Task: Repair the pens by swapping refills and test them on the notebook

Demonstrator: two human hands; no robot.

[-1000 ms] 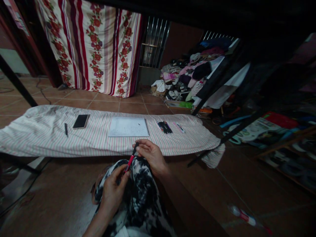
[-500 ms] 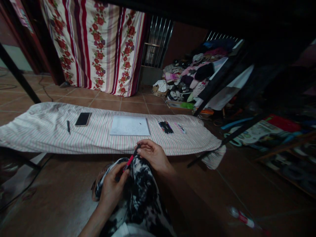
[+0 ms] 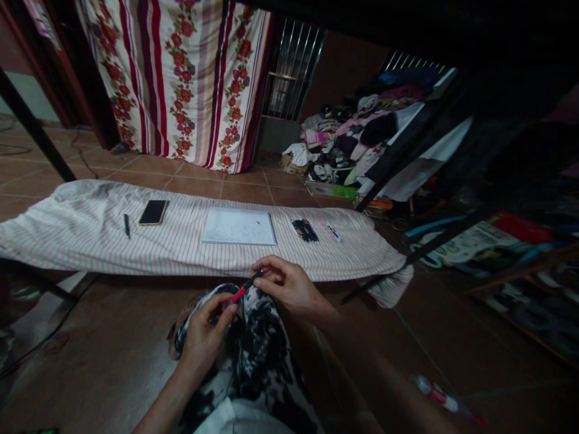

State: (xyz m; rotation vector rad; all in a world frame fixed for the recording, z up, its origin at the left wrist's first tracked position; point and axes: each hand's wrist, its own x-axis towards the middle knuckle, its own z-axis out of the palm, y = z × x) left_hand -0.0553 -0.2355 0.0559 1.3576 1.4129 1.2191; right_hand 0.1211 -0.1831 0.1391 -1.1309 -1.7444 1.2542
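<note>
Above my lap, a pink-and-black pen (image 3: 239, 294) slants between both hands. My left hand (image 3: 208, 325) is closed around its lower pink end. At the dark upper end, the thumb and fingers of my right hand (image 3: 284, 283) pinch it. Beyond the hands, a spiral notebook (image 3: 239, 226) with faint marks on its page lies flat on the striped cloth (image 3: 181, 256). To its right are a bunch of dark pens (image 3: 305, 231) and a small pink-and-white item (image 3: 332, 232). A phone (image 3: 154, 212) and a single dark pen (image 3: 126, 226) lie to its left.
Dark metal bars (image 3: 36, 126) frame the cloth-covered surface. A floral curtain (image 3: 181, 84) hangs behind. Piled clothes (image 3: 353, 132) stand at the back right, and a plastic bottle (image 3: 436, 393) lies on the tiled floor at lower right.
The view has shifted slightly. Both hands still hold the pen, which now slants a little flatter. The things on the cloth keep their places.
</note>
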